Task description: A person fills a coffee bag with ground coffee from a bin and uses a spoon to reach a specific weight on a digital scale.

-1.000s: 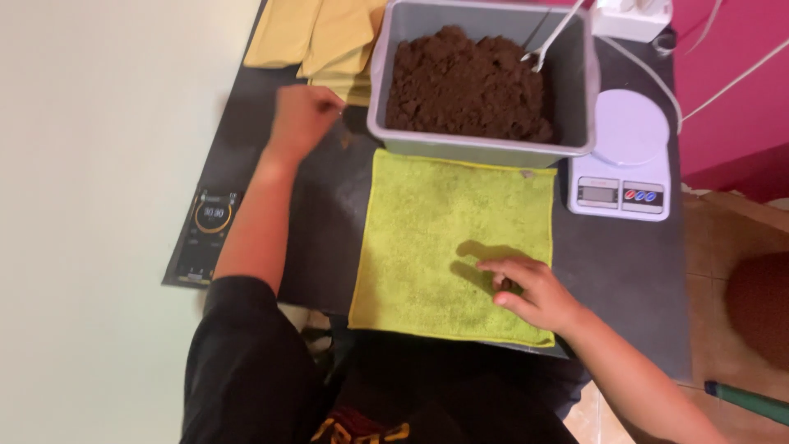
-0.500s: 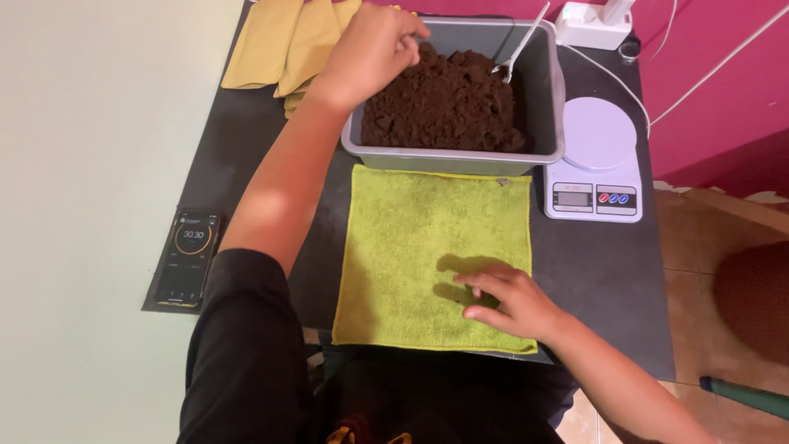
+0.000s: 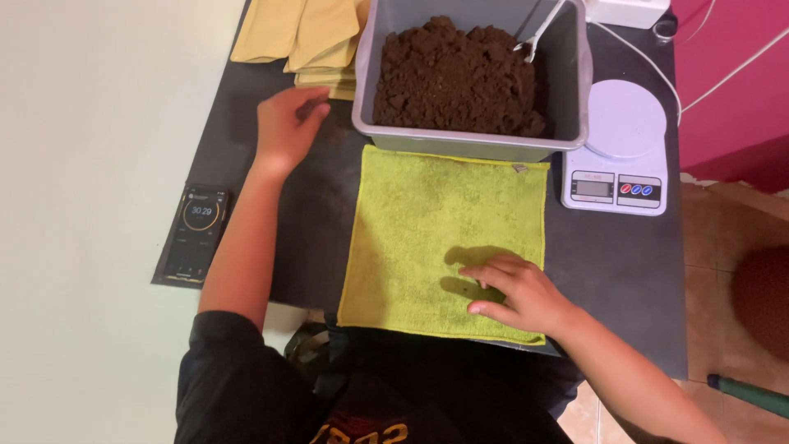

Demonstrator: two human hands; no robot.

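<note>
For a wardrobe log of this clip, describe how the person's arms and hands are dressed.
Both hands are bare: no gloves, and no rings or watch that can be made out on the left hand or the right hand. The forearms are uncovered too. A black short-sleeved shirt covers the upper left arm; its front bears yellowish print, cut off by the frame edge. The right arm's sleeve is out of view.

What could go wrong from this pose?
1. The grey tub of brown soil overlaps the far edge of the yellow-green cloth. The right hand lies flat on that cloth, so a tug might shift the tub and spill soil.
2. The kitchen scale sits right beside the tub; spilled soil could land on it.
3. The left hand is close to the tan envelopes; it may knock the stack.
</note>
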